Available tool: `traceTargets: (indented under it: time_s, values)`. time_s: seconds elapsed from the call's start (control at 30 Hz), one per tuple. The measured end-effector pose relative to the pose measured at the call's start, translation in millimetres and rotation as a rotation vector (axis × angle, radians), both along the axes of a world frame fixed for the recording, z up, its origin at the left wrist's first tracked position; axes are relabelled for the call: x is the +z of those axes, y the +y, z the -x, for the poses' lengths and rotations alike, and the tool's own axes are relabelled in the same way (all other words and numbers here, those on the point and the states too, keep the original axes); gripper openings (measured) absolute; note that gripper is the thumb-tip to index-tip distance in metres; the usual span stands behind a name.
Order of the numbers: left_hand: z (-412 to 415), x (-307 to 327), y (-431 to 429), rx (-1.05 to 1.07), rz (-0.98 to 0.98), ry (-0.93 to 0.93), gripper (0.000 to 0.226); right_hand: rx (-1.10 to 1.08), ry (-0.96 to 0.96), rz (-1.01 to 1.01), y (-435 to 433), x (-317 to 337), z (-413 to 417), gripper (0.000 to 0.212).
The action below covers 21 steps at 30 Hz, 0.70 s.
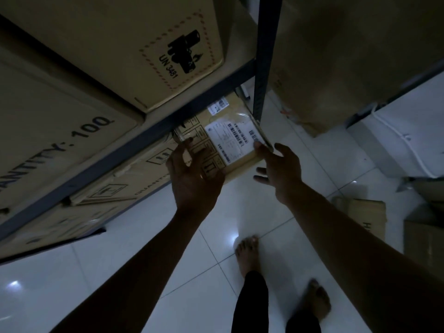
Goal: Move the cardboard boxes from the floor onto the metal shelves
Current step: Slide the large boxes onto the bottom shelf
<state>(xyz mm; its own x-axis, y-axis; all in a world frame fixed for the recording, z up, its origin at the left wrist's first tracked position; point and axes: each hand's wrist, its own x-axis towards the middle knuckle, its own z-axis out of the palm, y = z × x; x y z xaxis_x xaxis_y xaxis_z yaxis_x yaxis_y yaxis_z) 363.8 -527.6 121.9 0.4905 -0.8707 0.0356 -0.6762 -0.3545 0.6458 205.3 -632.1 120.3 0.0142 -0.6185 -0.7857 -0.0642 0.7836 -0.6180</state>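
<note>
Both hands are on a small labelled cardboard box (230, 138) at the shelf's (153, 131) front edge, right by the corner post (264, 68). Left hand (194, 174) grips its near-left corner; right hand (278, 169) presses it, fingers spread.

You see five cardboard boxes on the metal shelves (153, 131), one labelled box (230, 140) between your two hands, two on the floor, and two bare feet.
</note>
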Motion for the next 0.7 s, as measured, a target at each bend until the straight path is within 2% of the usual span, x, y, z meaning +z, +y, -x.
traceTargets:
  time_s: [0.03,0.1,0.17,0.27,0.37,0.47,0.5,0.57,0.63,0.7]
  values:
    - [-3,-2,2,0.075,-0.039,0.000,0.072,-0.018,-0.070,-0.031,0,2,-4,0.072]
    - [-8,-4,3,0.215,-0.014,0.213,0.080,-0.040,-0.140,-0.017,-1,2,-12,0.061]
    - [-12,-2,-2,0.302,0.009,0.435,0.082,-0.054,-0.154,0.003,-3,3,-20,0.057]
    - [-11,3,-13,0.417,-0.031,0.596,0.078,-0.111,-0.141,0.019,-10,3,-30,0.052]
    - [-16,9,-26,0.675,0.080,0.873,0.047,-0.161,-0.169,0.044,-20,5,-40,0.044]
    - [-20,14,-36,0.719,-0.164,0.937,0.012,-0.212,-0.202,0.065,-27,4,-54,0.034]
    - [-21,15,-38,0.716,-0.240,0.998,0.014,-0.231,-0.211,0.067,-30,3,-59,0.034]
    - [-24,16,-43,0.738,-0.270,1.144,0.027,-0.261,-0.232,0.076,-35,0,-69,0.035]
    - [-31,16,-48,0.784,-0.210,1.216,0.031,-0.284,-0.261,0.087,-41,-2,-79,0.033]
    - [-36,16,-52,0.838,-0.103,1.257,0.024,-0.293,-0.292,0.094,-47,-2,-88,0.033]
